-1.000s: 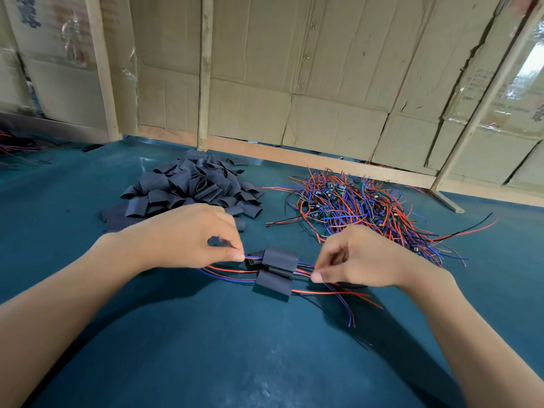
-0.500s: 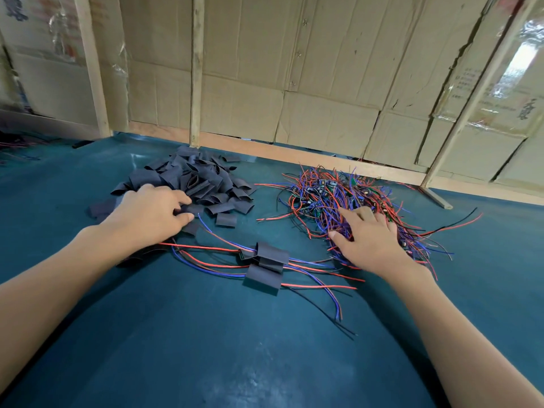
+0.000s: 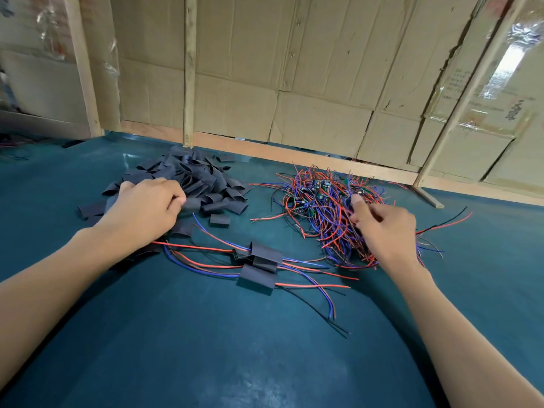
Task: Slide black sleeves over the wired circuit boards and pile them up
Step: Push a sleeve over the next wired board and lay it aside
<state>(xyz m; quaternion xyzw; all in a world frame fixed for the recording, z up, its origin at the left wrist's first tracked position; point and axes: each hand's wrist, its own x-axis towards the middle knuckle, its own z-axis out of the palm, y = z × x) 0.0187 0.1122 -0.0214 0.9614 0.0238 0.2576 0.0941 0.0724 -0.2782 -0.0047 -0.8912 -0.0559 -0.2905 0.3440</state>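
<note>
A heap of flat black sleeves [image 3: 200, 178] lies at the back left of the teal table [image 3: 265, 348]. My left hand [image 3: 144, 207] rests on its near edge, fingers pinching one sleeve [image 3: 191, 204]. A tangle of red, blue and black wired circuit boards [image 3: 321, 207] lies at the back right. My right hand [image 3: 382, 228] is on that tangle, fingers curled among the wires; whether it grips one I cannot tell. Between my hands lies a small pile of sleeved boards [image 3: 259, 266], wires trailing to both sides.
A cardboard wall with wooden posts [image 3: 188, 83] closes off the back of the table. A slanted wooden strut [image 3: 426, 195] meets the table at the back right. More wires [image 3: 11, 148] lie at the far left edge.
Both hands left the sleeved pile at the middle. The left went back to the sleeve heap and closed on a sleeve; the right went to the wire tangle and curled its fingers.
</note>
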